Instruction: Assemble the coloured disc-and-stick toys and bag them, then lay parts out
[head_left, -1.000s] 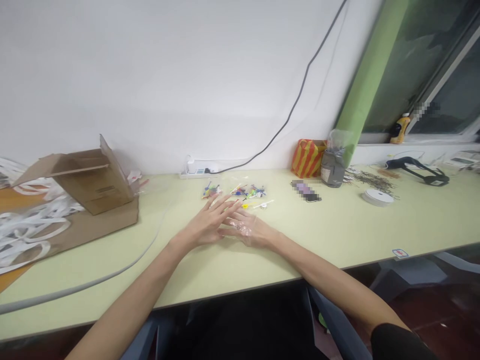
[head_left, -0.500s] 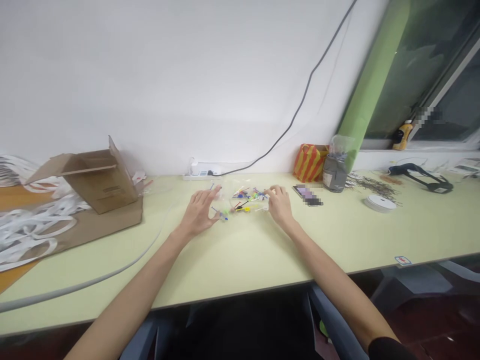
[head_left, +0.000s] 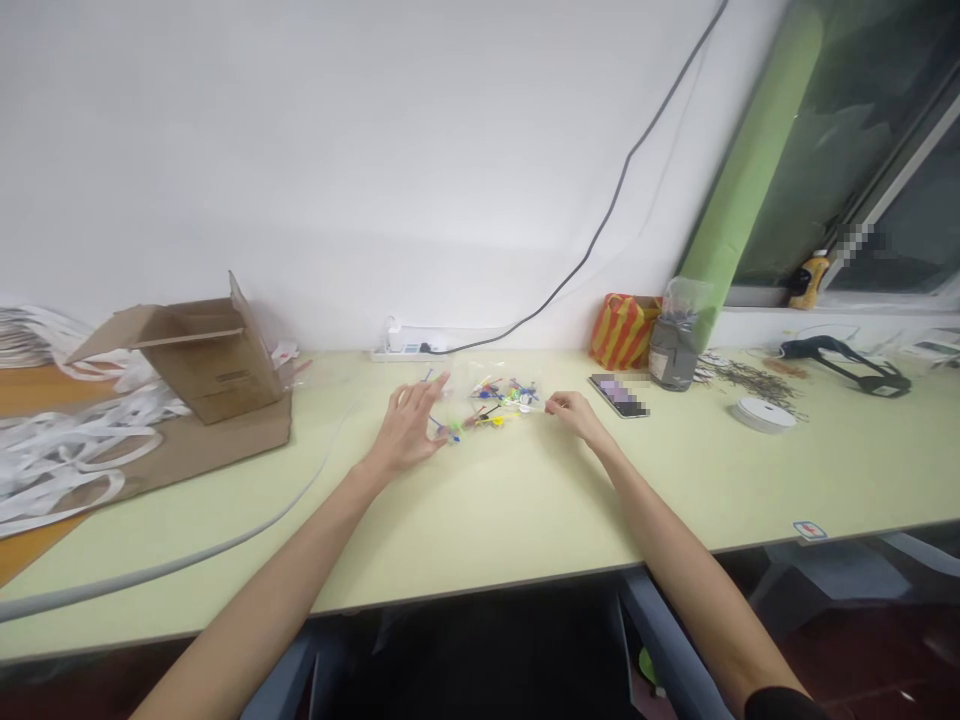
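Note:
Small colourful plastic pieces (head_left: 491,421) with thin stems lie on the pale table in front of me. More of them show through a clear plastic bag (head_left: 486,368) just behind. My left hand (head_left: 405,428) rests at the left end of these pieces, thumb and fingers spread apart around a few blue and green ones. At the right end, my right hand (head_left: 574,412) has its fingertips pinched together at what looks like the bag's near right edge. The film is hard to see there.
A cardboard box (head_left: 217,370) and white straps (head_left: 64,450) lie at the left. Behind the pieces is a power strip (head_left: 409,348). To the right are a phone (head_left: 616,394), a striped bag (head_left: 621,330), a grey bag (head_left: 671,350) and a white spool (head_left: 763,414).
My right hand has shifted right, away from the coloured pieces, and its fingers have closed into a pinch. The left hand stays spread in nearly the same place.

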